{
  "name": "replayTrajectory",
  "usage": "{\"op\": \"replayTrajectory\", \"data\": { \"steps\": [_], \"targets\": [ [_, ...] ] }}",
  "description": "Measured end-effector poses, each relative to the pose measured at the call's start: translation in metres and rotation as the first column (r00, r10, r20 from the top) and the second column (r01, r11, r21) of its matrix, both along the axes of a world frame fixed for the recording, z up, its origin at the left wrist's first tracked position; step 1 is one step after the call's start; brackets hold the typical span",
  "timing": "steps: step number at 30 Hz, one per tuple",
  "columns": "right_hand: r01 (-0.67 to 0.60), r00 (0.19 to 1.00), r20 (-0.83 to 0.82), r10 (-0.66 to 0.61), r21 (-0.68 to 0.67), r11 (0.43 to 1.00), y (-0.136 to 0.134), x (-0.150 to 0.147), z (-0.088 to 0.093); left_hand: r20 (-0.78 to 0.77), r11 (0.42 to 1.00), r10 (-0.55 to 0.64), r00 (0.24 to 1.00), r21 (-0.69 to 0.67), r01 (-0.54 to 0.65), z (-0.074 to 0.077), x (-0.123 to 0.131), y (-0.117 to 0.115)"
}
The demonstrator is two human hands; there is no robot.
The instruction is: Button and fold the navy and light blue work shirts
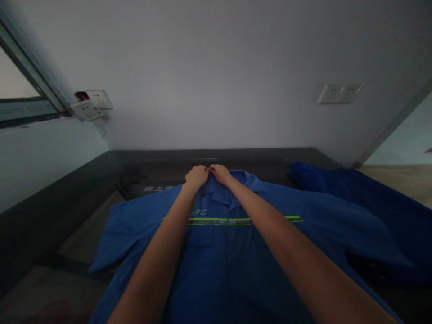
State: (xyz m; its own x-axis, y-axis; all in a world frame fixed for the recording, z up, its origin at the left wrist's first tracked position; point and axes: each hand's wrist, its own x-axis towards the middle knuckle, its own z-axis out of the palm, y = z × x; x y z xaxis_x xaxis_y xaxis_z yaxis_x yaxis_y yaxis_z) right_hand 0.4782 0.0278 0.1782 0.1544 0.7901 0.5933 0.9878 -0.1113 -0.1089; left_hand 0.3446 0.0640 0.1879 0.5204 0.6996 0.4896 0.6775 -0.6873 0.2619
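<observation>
A blue short-sleeved work shirt [216, 238] lies spread out, front side up, with its collar at the far end. A yellow-green and grey reflective stripe [216, 221] runs across its chest, and pale letters show beside my left forearm. At the collar's left part, my left hand [197, 174] and my right hand [220, 173] come close together, fingertips nearly meeting. Both pinch the collar fabric between thumb and fingers. My forearms stretch over the shirt and cover parts of its chest.
Under the shirt is a dark surface with a raised dark edge [168, 155] along the wall. Darker blue cloth [364, 193] lies at the right. Wall sockets [340, 93] are at the right, and a loose-hanging socket [87, 110] is near the window frame at the left.
</observation>
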Motion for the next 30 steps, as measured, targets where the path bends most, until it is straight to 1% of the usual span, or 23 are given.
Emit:
{"op": "replayTrajectory", "data": {
  "steps": [5,8,12,14,20,23,27,30],
  "targets": [
    [-0.016,1.0,0.011,0.016,-0.002,1.0,-0.001,-0.003,-0.002,-0.032,0.999,-0.026,0.999,-0.032,0.025,-0.001,-0.011,0.028],
    [-0.005,1.0,0.012,0.005,0.005,1.0,-0.004,-0.005,-0.001,-0.069,0.996,-0.079,0.995,-0.052,0.075,-0.003,-0.011,0.037],
    [0.077,0.997,-0.011,-0.077,0.016,0.997,-0.008,-0.009,0.002,-0.111,0.984,-0.171,0.979,-0.058,0.166,-0.002,-0.007,0.037],
    [0.092,0.996,-0.013,-0.092,0.014,0.996,-0.01,-0.01,0.003,-0.122,0.98,-0.198,0.973,-0.056,0.193,-0.001,-0.007,0.035],
    [0.046,0.999,0.014,-0.045,-0.015,0.999,-0.013,-0.007,0.009,-0.123,0.977,-0.214,0.969,-0.044,0.21,0.0,-0.01,0.035],
    [0.006,1.0,0.026,-0.005,-0.045,0.999,-0.011,-0.003,0.01,-0.104,0.969,-0.246,0.964,-0.031,0.244,0.001,-0.01,0.035],
    [-0.011,0.999,0.037,0.014,-0.062,0.998,-0.006,0.0,0.004,-0.066,0.959,-0.282,0.957,-0.008,0.282,0.0,-0.005,0.035],
    [0.019,0.999,0.04,-0.017,-0.038,0.999,-0.004,-0.003,-0.003,-0.034,0.96,-0.278,0.96,0.005,0.279,-0.006,0.002,0.036]
  ]
}}
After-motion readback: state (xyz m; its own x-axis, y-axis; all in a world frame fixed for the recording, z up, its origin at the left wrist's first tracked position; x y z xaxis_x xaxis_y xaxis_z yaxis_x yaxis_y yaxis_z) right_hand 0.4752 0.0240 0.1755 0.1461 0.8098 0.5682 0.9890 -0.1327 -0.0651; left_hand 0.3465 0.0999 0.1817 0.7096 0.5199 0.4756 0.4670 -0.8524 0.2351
